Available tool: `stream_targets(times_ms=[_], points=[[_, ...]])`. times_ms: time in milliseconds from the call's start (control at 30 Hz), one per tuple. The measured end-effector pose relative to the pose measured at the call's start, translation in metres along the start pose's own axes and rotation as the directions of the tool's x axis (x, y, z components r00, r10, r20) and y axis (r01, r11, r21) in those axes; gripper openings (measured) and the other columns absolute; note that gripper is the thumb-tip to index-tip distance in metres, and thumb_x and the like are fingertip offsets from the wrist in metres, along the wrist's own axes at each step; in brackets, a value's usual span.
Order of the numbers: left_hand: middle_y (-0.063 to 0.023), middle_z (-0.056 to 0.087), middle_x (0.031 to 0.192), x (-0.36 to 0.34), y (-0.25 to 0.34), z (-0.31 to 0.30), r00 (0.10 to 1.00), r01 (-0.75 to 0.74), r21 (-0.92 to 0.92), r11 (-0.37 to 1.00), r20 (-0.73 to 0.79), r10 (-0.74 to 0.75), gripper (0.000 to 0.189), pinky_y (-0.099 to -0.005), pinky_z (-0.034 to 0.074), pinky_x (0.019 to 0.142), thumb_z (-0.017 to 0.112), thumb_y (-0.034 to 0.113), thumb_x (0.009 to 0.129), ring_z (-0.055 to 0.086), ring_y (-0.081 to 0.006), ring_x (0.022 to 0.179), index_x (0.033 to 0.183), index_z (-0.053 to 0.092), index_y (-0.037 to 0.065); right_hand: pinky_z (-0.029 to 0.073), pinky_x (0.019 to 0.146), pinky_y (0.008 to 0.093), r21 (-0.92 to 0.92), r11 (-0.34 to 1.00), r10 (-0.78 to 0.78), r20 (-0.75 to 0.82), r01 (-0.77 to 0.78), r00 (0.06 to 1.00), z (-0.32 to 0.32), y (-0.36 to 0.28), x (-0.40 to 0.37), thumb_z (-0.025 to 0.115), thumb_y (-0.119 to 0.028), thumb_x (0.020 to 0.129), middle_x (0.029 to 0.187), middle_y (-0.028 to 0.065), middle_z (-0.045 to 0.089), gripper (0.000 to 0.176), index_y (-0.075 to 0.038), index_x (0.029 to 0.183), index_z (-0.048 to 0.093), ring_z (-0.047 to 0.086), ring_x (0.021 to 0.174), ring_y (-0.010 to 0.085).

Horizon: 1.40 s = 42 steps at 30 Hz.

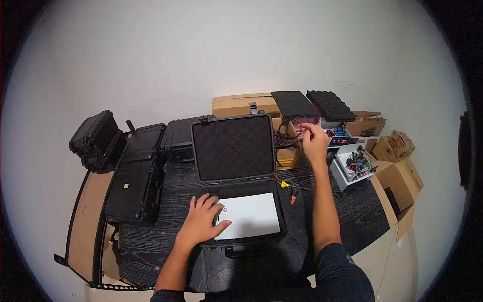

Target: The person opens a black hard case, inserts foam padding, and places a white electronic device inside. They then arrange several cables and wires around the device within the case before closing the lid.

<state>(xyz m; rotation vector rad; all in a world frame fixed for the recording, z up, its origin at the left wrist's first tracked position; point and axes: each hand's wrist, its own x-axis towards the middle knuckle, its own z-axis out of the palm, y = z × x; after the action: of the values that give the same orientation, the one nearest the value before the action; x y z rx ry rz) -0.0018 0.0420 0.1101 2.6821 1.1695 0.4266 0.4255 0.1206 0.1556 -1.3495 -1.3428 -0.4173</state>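
Note:
My left hand point(204, 221) rests with fingers spread on the left part of a white panel point(254, 216). The panel lies inside an open black hard case point(284, 224), whose foam-lined lid point(234, 148) stands raised behind it. Farther back on the right, my right hand point(315, 143) is up with its fingers closed at a looped black cable point(289, 132). It appears to pinch the cable's right side, though the fingertips are partly hidden. Red and yellow clips point(286, 184) lie beside the case.
Closed black cases point(133, 189) stand at the left, two more stacked point(95, 136) behind. Uncovered electronics in a white housing point(354, 166) sit at the right, near cardboard boxes point(397, 183). Foam sheets point(329, 105) lie at the back of the dark wood-grain table point(176, 186).

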Motion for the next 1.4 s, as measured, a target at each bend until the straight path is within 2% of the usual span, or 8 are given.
stream_targets(times_ms=[100,267,500,633,867,1167,1233,1400], points=[[-0.0199,0.056,0.146,0.016,0.017,-0.021,0.998,-0.052,-0.03,0.998,-0.023,0.052,0.061,-0.0657,0.024,0.121,0.07,0.053,0.092,0.041,-0.0412,0.145,0.13,0.067,0.005,0.055,0.071,0.0357,0.158,0.985,-0.063,-0.079,0.075,0.995,-0.018,-0.019,-0.009,0.057,0.004,0.091,0.095,0.0122,0.072,0.02,0.001,0.103,0.073,0.071,0.077,0.0268],[-0.0176,0.062,0.139,0.04,0.05,-0.037,0.98,-0.183,-0.097,0.978,-0.093,0.174,0.054,-0.056,0.035,0.118,0.074,0.044,0.092,0.052,-0.0366,0.137,0.127,0.068,0.004,0.048,0.06,0.0246,0.626,0.74,0.274,0.054,-0.247,0.96,-0.044,-0.025,-0.018,0.053,0.005,0.095,0.089,0.0029,0.066,0.03,-0.002,0.124,0.054,0.056,0.065,0.0069],[-0.0135,0.069,0.129,0.053,0.05,-0.007,0.942,-0.322,-0.27,0.907,0.007,0.336,0.043,-0.0449,0.045,0.109,0.079,0.03,0.09,0.061,-0.0325,0.125,0.123,0.069,0.005,0.037,0.057,0.0279,0.094,0.938,0.277,0.378,-0.334,0.884,-0.069,0.024,-0.024,0.061,-0.004,0.089,0.068,-0.0012,0.047,0.027,-0.003,0.116,0.064,0.044,0.062,0.0073],[-0.0131,0.071,0.123,0.059,0.043,0.007,0.934,-0.351,-0.27,0.897,-0.032,0.356,0.038,-0.0442,0.048,0.106,0.078,0.03,0.091,0.065,-0.0323,0.118,0.119,0.07,0.005,0.049,0.069,0.0287,-0.173,0.933,0.32,0.798,-0.315,0.51,-0.072,0.039,-0.041,0.064,-0.008,0.088,0.082,0.0016,0.064,0.026,-0.002,0.113,0.068,0.058,0.074,0.0106],[-0.0143,0.074,0.115,0.065,0.034,0.027,0.941,-0.333,-0.222,0.916,-0.018,0.338,0.035,-0.0456,0.05,0.102,0.076,0.033,0.093,0.068,-0.034,0.112,0.113,0.073,0.005,0.058,0.08,0.0406,-0.078,0.991,0.127,0.342,-0.107,0.931,-0.01,0.008,0.002,0.07,-0.021,0.086,0.098,0.0213,0.075,0.029,0.0,0.108,0.07,0.074,0.092,0.0356],[-0.0159,0.075,0.115,0.066,0.028,0.025,0.957,-0.269,-0.237,0.933,0.047,0.288,0.035,-0.0462,0.052,0.1,0.072,0.034,0.096,0.068,-0.0361,0.111,0.113,0.073,0.004,0.032,0.112,0.0702,-0.695,0.684,0.498,0.668,0.222,0.553,0.108,0.056,0.036,0.059,-0.028,0.092,0.118,0.0231,0.073,0.036,-0.009,0.115,0.078,0.07,0.115,0.0356],[-0.0161,0.074,0.116,0.066,0.026,0.025,0.96,-0.252,-0.241,0.937,0.063,0.274,0.036,-0.0463,0.053,0.1,0.071,0.034,0.096,0.068,-0.0363,0.111,0.114,0.073,0.003,0.024,0.113,0.0757,-0.683,0.722,0.477,0.607,0.11,0.635,0.108,0.059,0.032,0.06,-0.028,0.092,0.122,0.0222,0.073,0.035,-0.011,0.116,0.079,0.07,0.116,0.0357],[-0.0165,0.074,0.116,0.067,0.019,0.034,0.956,-0.255,-0.269,0.929,0.075,0.284,0.037,-0.0464,0.052,0.101,0.07,0.035,0.097,0.067,-0.0367,0.113,0.115,0.072,0.003,0.048,0.102,0.0582,-0.2,0.979,0.044,0.382,0.036,0.923,0.064,0.045,0.031,0.062,-0.013,0.093,0.121,0.018,0.073,0.028,-0.007,0.116,0.077,0.07,0.111,0.0393]])
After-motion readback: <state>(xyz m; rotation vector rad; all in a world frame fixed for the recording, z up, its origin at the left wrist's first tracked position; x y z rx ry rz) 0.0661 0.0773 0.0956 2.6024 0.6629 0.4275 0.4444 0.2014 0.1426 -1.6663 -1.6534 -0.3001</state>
